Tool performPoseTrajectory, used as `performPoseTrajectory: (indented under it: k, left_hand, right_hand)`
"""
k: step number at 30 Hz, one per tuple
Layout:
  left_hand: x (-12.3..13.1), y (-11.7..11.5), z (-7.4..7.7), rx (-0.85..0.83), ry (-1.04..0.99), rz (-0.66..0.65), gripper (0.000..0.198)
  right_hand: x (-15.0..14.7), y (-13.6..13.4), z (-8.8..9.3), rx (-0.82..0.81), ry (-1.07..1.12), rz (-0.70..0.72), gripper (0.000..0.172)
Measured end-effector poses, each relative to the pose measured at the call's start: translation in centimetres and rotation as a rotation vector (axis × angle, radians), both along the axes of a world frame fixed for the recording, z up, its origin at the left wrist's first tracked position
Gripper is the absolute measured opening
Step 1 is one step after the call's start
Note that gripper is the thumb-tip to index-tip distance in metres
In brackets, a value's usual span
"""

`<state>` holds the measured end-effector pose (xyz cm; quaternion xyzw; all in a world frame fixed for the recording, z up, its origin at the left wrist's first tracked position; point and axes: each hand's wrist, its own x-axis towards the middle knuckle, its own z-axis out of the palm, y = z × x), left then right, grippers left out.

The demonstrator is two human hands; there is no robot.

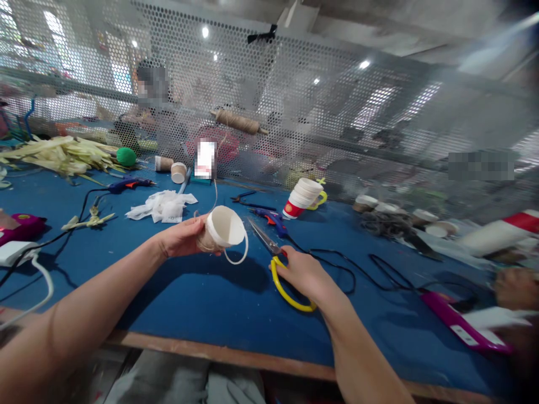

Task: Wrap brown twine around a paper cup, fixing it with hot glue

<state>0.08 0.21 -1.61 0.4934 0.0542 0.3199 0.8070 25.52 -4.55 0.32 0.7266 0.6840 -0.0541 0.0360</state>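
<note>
My left hand (pixel 182 237) is closed round a white paper cup (pixel 227 225), tilted with its mouth towards me. Brown twine (pixel 205 242) wraps the cup's lower part, and a white loop handle (pixel 246 247) sticks out at its right. The twine runs up to a spool (pixel 238 122) on the mesh screen. To the right, my right hand (pixel 304 270) grips yellow-handled scissors (pixel 278 280), low over the table. Their blades point up and left, apart from the cup. A blue glue gun (pixel 272 220) lies just beyond the blades.
Stacked paper cups (pixel 304 196) stand behind the glue gun. White crumpled tissue (pixel 163 206) and another glue gun (pixel 130 184) lie left. A phone (pixel 205 159) leans at the mesh screen (pixel 269 84). Black cables and a purple power strip (pixel 455 322) lie right, near another person's hand (pixel 516 287).
</note>
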Motion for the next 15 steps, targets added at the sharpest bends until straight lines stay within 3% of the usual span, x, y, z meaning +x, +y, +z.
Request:
performPoseTrajectory:
  k: [3, 6, 9, 12, 15]
  left_hand:
    - [0.1, 0.0, -0.2, -0.016, -0.002, -0.008, 0.058]
    - [0.3, 0.2, -0.5, -0.025, 0.000, -0.015, 0.057]
    - [0.4, 0.2, -0.6, -0.030, -0.005, -0.008, 0.056]
    - [0.6, 0.0, -0.5, -0.020, -0.009, -0.001, 0.054]
    - [0.7, -0.1, -0.3, -0.010, -0.003, 0.002, 0.052]
  right_hand:
    - [0.0, -0.4, 0.6, -0.059, -0.101, -0.001, 0.034]
    - [-0.2, -0.9, 1.4, 0.048, -0.099, -0.007, 0.041]
    - [-1.3, -1.5, 1.9, 0.221, 0.214, 0.092, 0.045]
    - [-3.1, -2.2, 1.8, 0.178, 0.665, 0.304, 0.046]
    - [-4.4, -2.5, 1.3, 0.173, 0.785, 0.354, 0.030]
